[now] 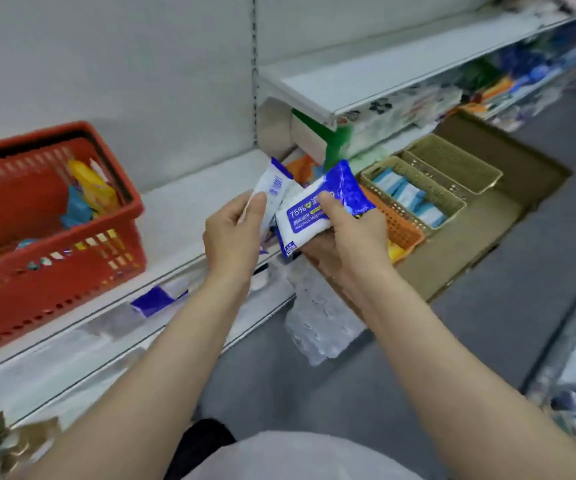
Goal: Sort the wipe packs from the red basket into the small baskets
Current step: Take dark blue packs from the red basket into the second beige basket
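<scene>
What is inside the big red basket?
The red basket holds yellow packs, a light blue pack and more yellow ones at its left edge. Its near wall hides whatever lies at the bottom.

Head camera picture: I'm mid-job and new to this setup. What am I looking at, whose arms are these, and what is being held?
There is no machine here. The single picture comes from a wide-angle camera worn on a person's head, looking forward and down along their two bare arms at a shop shelf.

The left hand grips a white and blue wipe pack that stands roughly upright. The right hand holds a blue and white alcohol wipe pack marked 75%, thumb on top and fingers beneath.

On the white metal shelf to the left stands the red plastic basket, with yellow and blue packs inside. To the right, in a flat brown cardboard tray, sit an orange small basket and two beige small baskets; the nearer beige one holds light blue and white packs.
</scene>
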Tool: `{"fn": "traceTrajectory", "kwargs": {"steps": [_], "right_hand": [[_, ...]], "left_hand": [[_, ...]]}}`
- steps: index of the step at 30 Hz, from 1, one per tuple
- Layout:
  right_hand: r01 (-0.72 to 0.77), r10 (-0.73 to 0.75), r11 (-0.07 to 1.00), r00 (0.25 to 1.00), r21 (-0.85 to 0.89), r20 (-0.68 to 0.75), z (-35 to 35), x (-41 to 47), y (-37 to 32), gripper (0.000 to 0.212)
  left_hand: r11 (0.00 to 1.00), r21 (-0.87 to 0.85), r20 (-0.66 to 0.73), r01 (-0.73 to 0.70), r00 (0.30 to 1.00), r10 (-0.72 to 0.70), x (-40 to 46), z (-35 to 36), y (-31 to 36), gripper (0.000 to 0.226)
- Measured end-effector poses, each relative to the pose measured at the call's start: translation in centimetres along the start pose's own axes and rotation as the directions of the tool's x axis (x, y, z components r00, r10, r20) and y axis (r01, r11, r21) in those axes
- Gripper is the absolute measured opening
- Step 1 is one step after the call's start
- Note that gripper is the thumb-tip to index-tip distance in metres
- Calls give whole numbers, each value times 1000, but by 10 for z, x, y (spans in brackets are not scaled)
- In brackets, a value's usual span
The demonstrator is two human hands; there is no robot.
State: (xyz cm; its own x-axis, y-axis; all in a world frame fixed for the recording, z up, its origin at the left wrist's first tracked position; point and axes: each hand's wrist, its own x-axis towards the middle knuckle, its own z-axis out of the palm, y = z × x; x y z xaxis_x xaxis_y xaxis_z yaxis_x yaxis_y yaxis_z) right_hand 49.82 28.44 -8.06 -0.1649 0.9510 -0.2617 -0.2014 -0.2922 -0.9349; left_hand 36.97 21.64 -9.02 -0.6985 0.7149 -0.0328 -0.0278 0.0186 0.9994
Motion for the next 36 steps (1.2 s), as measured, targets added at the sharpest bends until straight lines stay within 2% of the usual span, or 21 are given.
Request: {"fn": "traceTrajectory", "kwargs": {"steps": [3, 6, 10, 11, 12, 14, 16, 18, 21, 24, 29, 32, 36], "right_hand": [[-39, 39, 998, 999, 58, -8, -56, 1, -11, 26], [-45, 47, 995, 999, 88, -20, -109, 9, -25, 20], [-135, 137, 983, 991, 121, -4, -174, 29, -37, 33], [-154, 154, 982, 988, 114, 12, -189, 36, -39, 36], [-169, 166, 980, 986, 104, 33, -203, 44, -41, 37], [-185, 181, 980, 982, 75, 61, -229, 67, -48, 37], [-202, 198, 978, 978, 54, 66, -254, 97, -57, 32], [-229, 227, 973, 973, 34, 41, -277, 133, -66, 19], [-268, 266, 962, 963, -44, -50, -307, 189, -80, 20], [-320, 299, 940, 940, -122, -163, -337, 236, -94, 14], [-344, 300, 916, 929, -206, -217, -373, 304, -110, 12], [-388, 362, 899, 919, -202, -152, -382, 333, -114, 19], [-393, 418, 878, 908, -273, 36, -383, 381, -114, 46]], "left_hand": [[1000, 8, 155, 13, 988, -14, -30, 66, -6, 16], [997, 66, 327, 37, 943, -56, -41, 113, -13, 24], [986, 113, 533, 125, 829, -167, -25, 166, -28, 12], [974, 146, 563, 173, 795, -226, -19, 178, -32, 12], [958, 175, 572, 229, 768, -288, -13, 192, -36, 22], [915, 223, 537, 337, 740, -404, 1, 220, -44, 49], [901, 244, 493, 358, 754, -434, 14, 252, -48, 57], [912, 250, 473, 325, 781, -408, 30, 285, -57, 40], [912, 221, 456, 345, 790, -409, 56, 339, -67, 16], [881, 200, 418, 428, 776, -472, 75, 384, -75, 16], [857, 164, 356, 488, 781, -513, 100, 440, -86, 19], [831, 156, 286, 533, 781, -555, 113, 452, -93, 19], [823, 157, 169, 546, 806, -567, 129, 455, -97, 30]]}}
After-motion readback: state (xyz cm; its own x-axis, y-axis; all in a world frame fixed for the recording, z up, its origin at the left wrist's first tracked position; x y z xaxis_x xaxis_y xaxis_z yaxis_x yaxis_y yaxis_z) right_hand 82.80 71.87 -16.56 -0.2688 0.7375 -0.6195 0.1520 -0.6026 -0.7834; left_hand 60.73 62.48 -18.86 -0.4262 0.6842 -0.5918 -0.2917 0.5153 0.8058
